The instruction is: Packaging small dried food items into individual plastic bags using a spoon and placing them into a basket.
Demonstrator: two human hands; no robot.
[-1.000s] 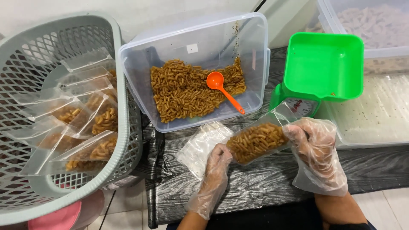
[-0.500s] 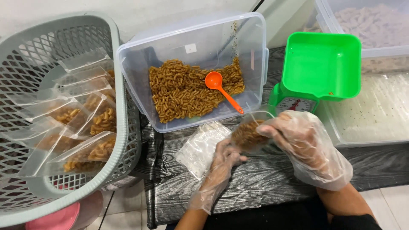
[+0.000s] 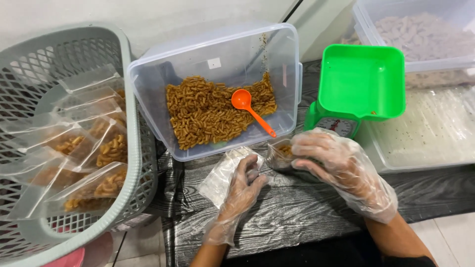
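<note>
My right hand [image 3: 341,168] is clamped over the pasta bag [image 3: 283,154], pressing it flat on the tabletop [image 3: 297,212], while my left hand [image 3: 242,185] rests loosely curled beside it on empty bags [image 3: 220,175]; I should press evenly, keeping the mouth up.

Orange scoop [image 3: 242,100], green scale pan [image 3: 360,81], grey lattice basket [image 3: 74,54], brown pasta [image 3: 208,113], black wood-grain table [image 3: 297,207]
</note>
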